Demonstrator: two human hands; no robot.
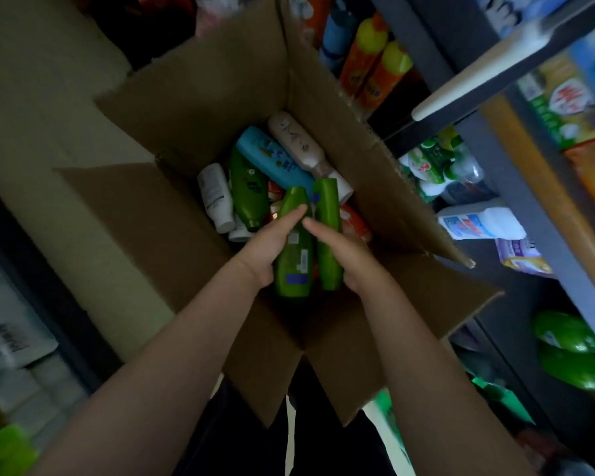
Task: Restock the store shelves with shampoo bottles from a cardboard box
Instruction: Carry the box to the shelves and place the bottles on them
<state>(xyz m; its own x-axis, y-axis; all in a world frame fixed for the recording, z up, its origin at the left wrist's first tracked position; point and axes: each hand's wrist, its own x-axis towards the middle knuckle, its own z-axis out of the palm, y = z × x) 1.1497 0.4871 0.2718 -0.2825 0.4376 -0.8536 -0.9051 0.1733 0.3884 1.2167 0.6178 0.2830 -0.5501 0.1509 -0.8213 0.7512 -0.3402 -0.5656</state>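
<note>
both hands reach into the open cardboard box [193, 97]. the left hand [272, 245] grips one green shampoo bottle [294, 249], fingers curled over its side; the right hand [340, 249] holds a second green bottle [327, 214] just beside it, thumb across the front, though its far fingers are hidden. below lie blue [272, 159], beige [298, 142] and white bottles [215, 194]. stocked shelves [495, 139] stand to the right.
</note>
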